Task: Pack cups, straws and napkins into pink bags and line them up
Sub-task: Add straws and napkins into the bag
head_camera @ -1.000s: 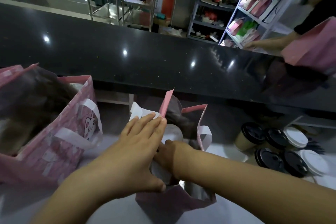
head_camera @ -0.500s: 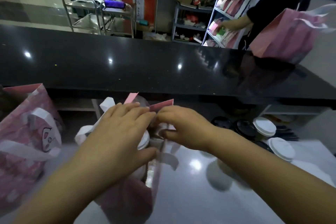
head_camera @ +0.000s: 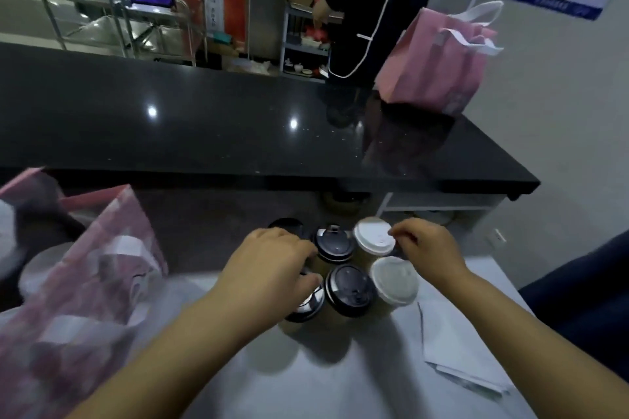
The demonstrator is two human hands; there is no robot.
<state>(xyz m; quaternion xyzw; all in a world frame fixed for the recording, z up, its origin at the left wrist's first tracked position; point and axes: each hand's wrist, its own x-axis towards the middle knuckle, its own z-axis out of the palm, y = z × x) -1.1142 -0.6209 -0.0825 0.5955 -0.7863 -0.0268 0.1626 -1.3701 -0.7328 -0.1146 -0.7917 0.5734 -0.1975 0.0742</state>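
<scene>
Several paper cups stand bunched on the white worktop, some with black lids (head_camera: 350, 294), some with white lids (head_camera: 372, 236). My left hand (head_camera: 269, 269) lies over the left side of the bunch, its fingers and thumb curled around a black-lidded cup (head_camera: 306, 304). Fingers bent, my right hand (head_camera: 427, 248) holds nothing, and its fingertips touch the rim of the far white lid. A pink bag (head_camera: 85, 282) with white handles stands at the left, blurred, and something white shows inside it. I see no straws.
A black raised counter (head_camera: 238, 133) runs across behind the worktop. A person in black stands behind it with another pink bag (head_camera: 435, 71) resting on its right end. Flat white paper (head_camera: 459, 354) lies at the right. Metal trolleys (head_camera: 129, 20) stand far back.
Both hands left the pink bag's rim and moved right onto the bunch of cups. The view swung right, so the bag now sits at the left edge.
</scene>
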